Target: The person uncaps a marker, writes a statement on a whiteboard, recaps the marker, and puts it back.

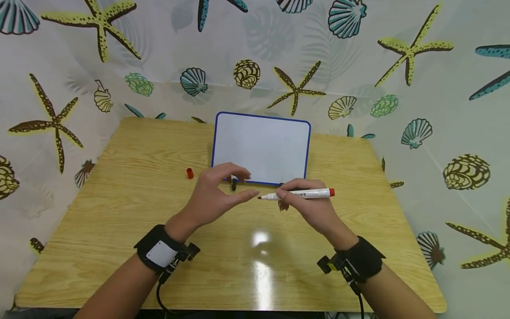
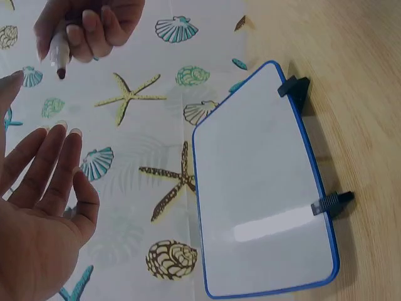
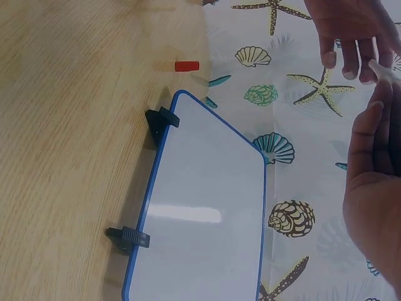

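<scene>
My right hand (image 1: 312,212) pinches a white whiteboard marker (image 1: 312,193) between thumb and fingers. The marker's uncapped dark tip points left toward my other hand, and its red end faces right. Holding nothing, my left hand (image 1: 213,195) hovers with its fingers loosely bent and its thumb extended close to the marker tip. Behind both hands a small blue-framed whiteboard (image 1: 260,144) stands tilted, its surface bare of writing. In the left wrist view, two black clips, a far one (image 2: 296,92) and a nearer one (image 2: 332,203), grip the board's lower edge.
A red marker cap (image 1: 190,173) lies on the wooden table (image 1: 151,150), left of the whiteboard. Behind and around the table hangs a white cloth (image 1: 223,48) printed with shells and starfish. Dark cables (image 1: 159,292) run from the black wrist straps.
</scene>
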A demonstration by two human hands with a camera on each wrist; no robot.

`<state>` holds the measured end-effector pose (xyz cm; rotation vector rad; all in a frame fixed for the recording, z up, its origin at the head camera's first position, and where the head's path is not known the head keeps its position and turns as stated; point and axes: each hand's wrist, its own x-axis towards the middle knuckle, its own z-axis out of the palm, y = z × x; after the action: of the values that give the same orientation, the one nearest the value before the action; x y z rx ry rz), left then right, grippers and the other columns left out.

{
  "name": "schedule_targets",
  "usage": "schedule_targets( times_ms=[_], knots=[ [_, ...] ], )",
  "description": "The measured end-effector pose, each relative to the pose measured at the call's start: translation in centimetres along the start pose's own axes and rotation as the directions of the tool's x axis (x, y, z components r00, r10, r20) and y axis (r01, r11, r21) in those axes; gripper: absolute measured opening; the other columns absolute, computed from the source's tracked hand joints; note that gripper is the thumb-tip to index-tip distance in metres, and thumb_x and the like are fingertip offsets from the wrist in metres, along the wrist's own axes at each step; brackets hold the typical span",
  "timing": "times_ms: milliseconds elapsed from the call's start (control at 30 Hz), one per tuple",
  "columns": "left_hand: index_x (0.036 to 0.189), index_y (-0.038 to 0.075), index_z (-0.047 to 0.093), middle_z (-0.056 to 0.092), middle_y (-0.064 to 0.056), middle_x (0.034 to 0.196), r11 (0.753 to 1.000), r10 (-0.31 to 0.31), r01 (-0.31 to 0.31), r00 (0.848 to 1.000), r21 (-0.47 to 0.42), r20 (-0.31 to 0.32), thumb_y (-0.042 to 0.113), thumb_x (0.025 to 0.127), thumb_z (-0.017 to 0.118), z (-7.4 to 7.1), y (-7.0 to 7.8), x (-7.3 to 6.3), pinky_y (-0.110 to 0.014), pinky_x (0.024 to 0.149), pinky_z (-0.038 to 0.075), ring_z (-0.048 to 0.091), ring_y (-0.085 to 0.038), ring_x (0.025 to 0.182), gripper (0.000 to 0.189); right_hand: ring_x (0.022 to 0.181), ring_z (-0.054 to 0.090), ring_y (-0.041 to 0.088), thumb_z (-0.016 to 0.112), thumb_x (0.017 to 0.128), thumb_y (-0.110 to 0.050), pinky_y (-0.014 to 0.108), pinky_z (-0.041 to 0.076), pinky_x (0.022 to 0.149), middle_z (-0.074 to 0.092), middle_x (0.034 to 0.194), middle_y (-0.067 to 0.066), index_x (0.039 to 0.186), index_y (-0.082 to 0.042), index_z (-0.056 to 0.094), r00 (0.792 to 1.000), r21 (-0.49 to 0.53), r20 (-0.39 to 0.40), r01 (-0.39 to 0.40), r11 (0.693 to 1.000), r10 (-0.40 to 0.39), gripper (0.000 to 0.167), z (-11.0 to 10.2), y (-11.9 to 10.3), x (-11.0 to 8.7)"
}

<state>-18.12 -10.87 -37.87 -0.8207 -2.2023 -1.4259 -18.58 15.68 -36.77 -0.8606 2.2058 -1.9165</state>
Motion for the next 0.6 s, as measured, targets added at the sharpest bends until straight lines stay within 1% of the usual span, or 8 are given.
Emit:
schedule_targets(
  times_ms=[100,200,267,333,400,433,500,600],
  knots=[
    [0.11,0.01,0.074,0.073,-0.001,0.099,0.996,-0.084,0.087,0.992,0.029,-0.095,0.022,0.091,0.079,-1.2,-1.5,0.1,-0.033,0.074,0.051,0.064,-0.012,0.088,0.023,0.068,0.066,0.029,0.07,0.096,-0.008,0.033,0.056,0.064,0.071,0.077,0.013,0.094,-0.003,0.077,0.999,-0.013,-0.035,-0.024,1.0,0.024,0.008,-0.5,0.2,0.1],
    [0.119,0.005,0.071,0.072,-0.006,0.105,0.965,-0.253,0.26,0.957,0.035,-0.144,0.028,0.1,0.068,-2.1,-3.8,0.5,-0.033,0.074,0.052,0.065,-0.017,0.091,0.029,0.068,0.067,0.027,0.07,0.097,-0.01,0.034,0.057,0.066,0.07,0.076,0.012,0.093,-0.002,0.076,0.996,0.011,-0.07,-0.052,0.999,0.052,0.011,-1.2,0.5,0.6],
    [0.129,0.004,0.065,0.069,-0.01,0.115,0.908,-0.41,0.418,0.903,0.037,-0.126,0.033,0.104,0.061,-2.5,-5.5,0.9,-0.035,0.077,0.054,0.067,-0.022,0.098,0.04,0.068,0.067,0.026,0.069,0.098,-0.008,0.035,0.058,0.066,0.07,0.076,0.012,0.093,0.002,0.075,0.994,0.048,-0.086,-0.056,0.997,0.06,0.013,-1.6,0.8,0.9],
    [0.14,0.001,0.056,0.064,-0.015,0.126,0.83,-0.551,0.555,0.831,0.053,-0.082,0.037,0.106,0.056,-2.7,-7.2,1.5,-0.042,0.081,0.056,0.066,-0.029,0.106,0.05,0.068,0.067,0.024,0.068,0.098,-0.008,0.034,0.058,0.066,0.069,0.077,0.011,0.094,0.004,0.074,0.993,0.073,-0.101,-0.06,0.995,0.068,0.014,-1.9,1.0,1.2],
    [0.148,0.0,0.047,0.058,-0.018,0.135,0.754,-0.649,0.65,0.759,0.099,-0.046,0.037,0.107,0.052,-2.7,-8.7,2.3,-0.047,0.086,0.055,0.063,-0.034,0.114,0.056,0.068,0.066,0.022,0.068,0.098,-0.007,0.033,0.058,0.065,0.069,0.077,0.011,0.093,0.005,0.074,0.991,0.087,-0.113,-0.058,0.995,0.067,0.014,-2.1,1.1,1.5],
    [0.15,-0.002,0.042,0.055,-0.02,0.139,0.723,-0.682,0.68,0.731,0.119,-0.034,0.037,0.107,0.05,-2.7,-9.4,2.7,-0.048,0.09,0.053,0.06,-0.035,0.119,0.058,0.067,0.066,0.022,0.068,0.098,-0.007,0.033,0.058,0.065,0.069,0.077,0.011,0.093,0.006,0.073,0.991,0.088,-0.118,-0.056,0.995,0.066,0.014,-2.1,1.2,1.7],
    [0.153,-0.004,0.036,0.051,-0.023,0.144,0.684,-0.72,0.715,0.694,0.148,-0.024,0.033,0.108,0.048,-2.6,-10.6,3.3,-0.05,0.098,0.05,0.054,-0.038,0.126,0.06,0.067,0.066,0.021,0.068,0.098,-0.007,0.032,0.058,0.064,0.068,0.078,0.013,0.093,0.005,0.073,0.99,0.082,-0.124,-0.06,0.995,0.07,0.014,-2.2,1.3,1.8],
    [0.155,-0.006,0.032,0.047,-0.026,0.148,0.644,-0.755,0.746,0.656,0.168,-0.02,0.028,0.109,0.046,-2.6,-12.2,3.8,-0.05,0.104,0.047,0.054,-0.039,0.129,0.058,0.068,0.067,0.021,0.068,0.098,-0.008,0.032,0.058,0.065,0.068,0.079,0.016,0.093,0.005,0.073,0.989,0.061,-0.119,-0.076,0.995,0.083,0.015,-2.0,1.4,2.0]
  ],
)
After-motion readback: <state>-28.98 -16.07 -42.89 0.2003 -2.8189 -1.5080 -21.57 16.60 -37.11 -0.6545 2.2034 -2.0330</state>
